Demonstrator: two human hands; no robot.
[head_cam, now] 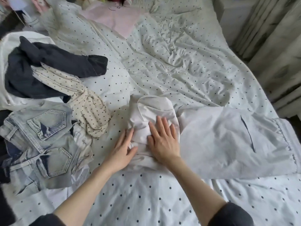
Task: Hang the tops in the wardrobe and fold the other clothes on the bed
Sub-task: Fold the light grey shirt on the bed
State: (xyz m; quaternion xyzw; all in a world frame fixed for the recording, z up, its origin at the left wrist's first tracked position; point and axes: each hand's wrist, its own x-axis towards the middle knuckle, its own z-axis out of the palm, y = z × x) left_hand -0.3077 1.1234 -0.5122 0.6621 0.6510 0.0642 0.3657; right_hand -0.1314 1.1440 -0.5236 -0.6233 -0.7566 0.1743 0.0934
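Observation:
A white garment (228, 141) lies spread across the dotted bed cover (162, 201), its left end bunched up in the middle of the view. My right hand (162, 142) rests flat on that bunched end, fingers apart. My left hand (122, 152) pinches the bunched cloth's left edge between thumb and fingers. A pile of clothes sits at the left: light washed jeans (40, 147), a cream dotted garment (84, 101) and a dark navy garment (48, 69).
A pale pink cloth (117, 18) lies at the far end of the bed. Pale curtains (280, 51) hang along the right side. More white fabric (9, 51) lies under the pile at the left edge.

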